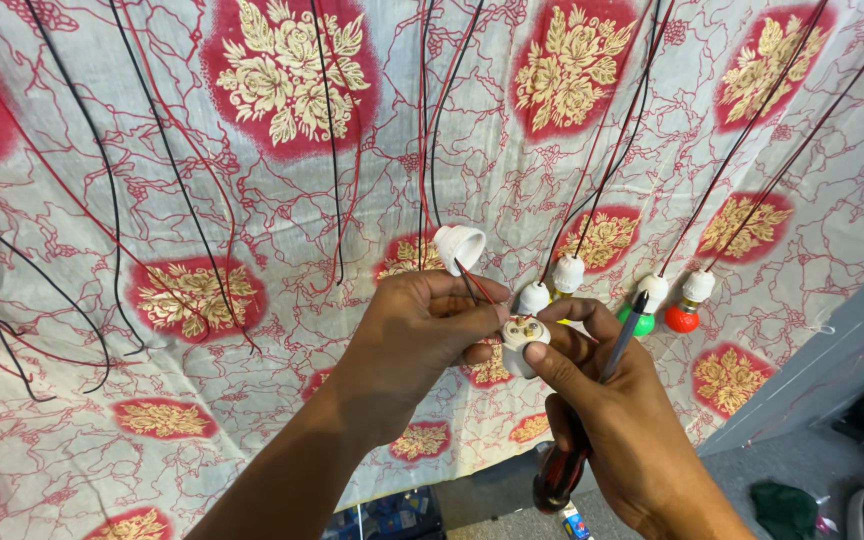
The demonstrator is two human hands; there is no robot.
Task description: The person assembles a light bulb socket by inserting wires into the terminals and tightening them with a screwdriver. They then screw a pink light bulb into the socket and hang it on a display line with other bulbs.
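We hold a small white lamp-holder base (523, 336) between our two hands, just below the middle of the view, in front of a hanging cloth (252, 200) printed with red patches and gold flowers. The base is a stubby round piece of off-white plastic, its flat face turned up at us, with a few small dark holes and brassy spots on that face (the detail is too fine to make out further). Our left hand (417, 335) is closed around it from the left, thumb and fingertips pinching its rim. Our right hand (617, 420) pinches it from the right with thumb and forefinger, while the remaining fingers wrap a screwdriver (592, 410) with a dark red handle, its black shaft pointing up past the knuckles.

A thin red-and-black wire (474, 280) runs from the base up through a loose white cap (458, 245) sitting just above our left hand. To the right, other white holders (568, 272) hang on wires of their own, two of them carrying a green bulb (640, 322) and a red bulb (682, 318).
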